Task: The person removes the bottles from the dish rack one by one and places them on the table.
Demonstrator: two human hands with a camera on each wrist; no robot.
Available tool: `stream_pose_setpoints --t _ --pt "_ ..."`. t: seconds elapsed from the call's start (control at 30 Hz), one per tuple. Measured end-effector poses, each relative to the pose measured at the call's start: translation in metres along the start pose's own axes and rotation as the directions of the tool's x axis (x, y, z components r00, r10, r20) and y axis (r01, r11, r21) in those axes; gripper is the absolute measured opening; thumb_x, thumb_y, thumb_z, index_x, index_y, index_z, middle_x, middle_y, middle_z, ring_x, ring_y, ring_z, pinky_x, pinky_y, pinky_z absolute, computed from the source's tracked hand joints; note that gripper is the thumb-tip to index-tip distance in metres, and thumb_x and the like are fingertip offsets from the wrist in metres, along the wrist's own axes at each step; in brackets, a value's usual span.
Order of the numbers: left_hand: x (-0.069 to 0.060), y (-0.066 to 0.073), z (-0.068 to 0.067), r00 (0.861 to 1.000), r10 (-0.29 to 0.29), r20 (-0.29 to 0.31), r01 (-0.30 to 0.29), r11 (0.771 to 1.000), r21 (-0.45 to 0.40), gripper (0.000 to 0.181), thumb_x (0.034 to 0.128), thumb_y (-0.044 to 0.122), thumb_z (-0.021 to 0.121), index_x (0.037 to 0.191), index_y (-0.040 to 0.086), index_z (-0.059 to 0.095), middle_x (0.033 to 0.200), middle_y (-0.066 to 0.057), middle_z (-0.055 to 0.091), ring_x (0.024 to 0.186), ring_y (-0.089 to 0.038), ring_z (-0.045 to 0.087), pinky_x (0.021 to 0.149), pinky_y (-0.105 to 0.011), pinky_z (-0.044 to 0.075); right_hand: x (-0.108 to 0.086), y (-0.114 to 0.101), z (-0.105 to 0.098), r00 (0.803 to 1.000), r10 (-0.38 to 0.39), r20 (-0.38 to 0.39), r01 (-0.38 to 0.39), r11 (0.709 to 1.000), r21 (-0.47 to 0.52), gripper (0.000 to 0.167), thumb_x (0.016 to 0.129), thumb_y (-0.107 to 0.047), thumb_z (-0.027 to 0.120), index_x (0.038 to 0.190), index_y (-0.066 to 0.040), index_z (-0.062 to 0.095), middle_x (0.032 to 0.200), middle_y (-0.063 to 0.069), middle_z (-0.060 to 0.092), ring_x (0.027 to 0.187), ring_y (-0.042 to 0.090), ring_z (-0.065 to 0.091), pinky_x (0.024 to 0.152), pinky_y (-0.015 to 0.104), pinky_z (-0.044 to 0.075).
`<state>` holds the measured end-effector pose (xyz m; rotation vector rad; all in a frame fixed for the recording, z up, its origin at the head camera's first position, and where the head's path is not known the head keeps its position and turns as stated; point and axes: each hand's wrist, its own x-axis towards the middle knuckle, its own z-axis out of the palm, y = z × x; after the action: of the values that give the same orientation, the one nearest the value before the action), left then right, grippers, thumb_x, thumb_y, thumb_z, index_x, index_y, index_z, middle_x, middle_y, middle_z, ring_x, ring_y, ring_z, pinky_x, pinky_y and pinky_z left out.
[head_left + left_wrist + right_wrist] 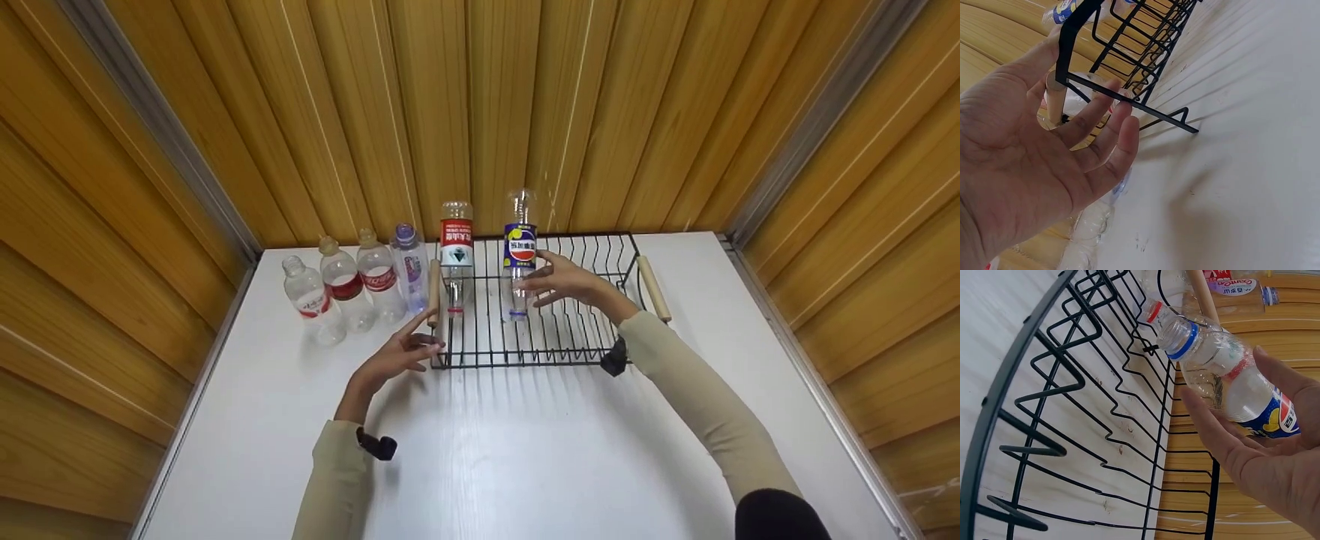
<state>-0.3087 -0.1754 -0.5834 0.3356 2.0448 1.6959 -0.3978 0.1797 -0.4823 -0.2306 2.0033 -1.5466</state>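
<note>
The left hand [397, 356] is held with its fingers spread apart, nothing gripped in it; its fingertips are placed at the near-left corner of the black wire rack [525, 365], by the wooden handle [434, 296], though firm contact cannot be confirmed. The right hand [570, 281] is curved loosely about the blue-labelled bottle [520, 246] — thumb and fingers set well apart on either side of it, not clamped, and whether any fingertip is touching cannot be told. That bottle is stood upside down in the rack, its blue-ringed neck pointed downward among the wires. To its left, the red-labelled bottle [457, 241] is likewise held neck down by the rack, a red ring seen at its neck. Beyond the rack's left end, four more bottles [380, 279] are lined up upright on the white table [480, 465]. The table is bordered by wood-patterned walls [495, 112].
</note>
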Motion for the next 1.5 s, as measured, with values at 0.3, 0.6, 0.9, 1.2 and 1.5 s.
stream_pose_setpoints --t 0.3,0.6,0.9,1.2,1.5 --pt "-0.001 0.001 0.001 1.000 -0.011 0.006 0.012 1.000 -0.009 0.080 0.1004 0.029 0.067 0.164 0.033 0.018 0.148 -0.029 0.050 0.133 -0.046 0.054 0.101 -0.060 0.053 -0.015 0.010 -0.003 0.999 -0.046 0.013 0.046 0.999 0.015 0.079 0.097 -0.020 0.071 0.159 -0.002 0.026 0.149 0.027 0.046 0.131 0.042 0.056 0.100 0.049 0.057" --pt "-0.002 0.002 0.002 0.999 -0.031 -0.019 0.030 0.999 -0.017 0.080 0.0988 0.030 0.069 0.163 0.035 0.021 0.145 -0.026 0.053 0.132 -0.044 0.055 0.101 -0.058 0.054 -0.022 0.021 -0.011 0.999 -0.053 0.001 0.052 0.996 0.079 0.079 0.096 -0.023 0.072 0.159 0.000 0.028 0.148 0.023 0.042 0.130 0.038 0.053 0.100 0.047 0.057" --pt "0.000 0.001 0.003 1.000 -0.013 -0.003 0.013 1.000 -0.022 0.078 0.1008 0.027 0.066 0.164 0.033 0.020 0.145 -0.028 0.052 0.133 -0.046 0.054 0.102 -0.061 0.052 -0.026 0.026 -0.016 0.996 -0.063 -0.061 0.069 0.993 0.098 0.069 0.098 -0.024 0.069 0.157 -0.009 0.037 0.149 0.023 0.049 0.120 0.028 0.061 0.092 0.039 0.059" --pt "0.001 0.000 0.002 0.999 -0.031 -0.011 0.031 0.999 -0.030 0.080 0.0998 0.028 0.067 0.164 0.034 0.020 0.146 -0.027 0.051 0.133 -0.044 0.054 0.102 -0.060 0.051 -0.033 0.033 -0.022 0.986 -0.155 -0.058 0.162 0.977 0.141 0.064 0.097 -0.019 0.069 0.151 -0.001 0.041 0.151 0.028 0.046 0.126 0.037 0.058 0.097 0.043 0.059" --pt "-0.001 0.003 0.001 1.000 -0.027 -0.015 0.027 1.000 -0.016 0.080 0.0988 0.031 0.069 0.163 0.035 0.021 0.145 -0.025 0.052 0.131 -0.043 0.055 0.103 -0.060 0.051 -0.046 0.039 -0.030 0.980 -0.192 -0.059 0.198 0.973 0.120 0.058 0.097 -0.014 0.069 0.147 0.002 0.044 0.149 0.021 0.049 0.114 0.020 0.066 0.094 0.041 0.060"
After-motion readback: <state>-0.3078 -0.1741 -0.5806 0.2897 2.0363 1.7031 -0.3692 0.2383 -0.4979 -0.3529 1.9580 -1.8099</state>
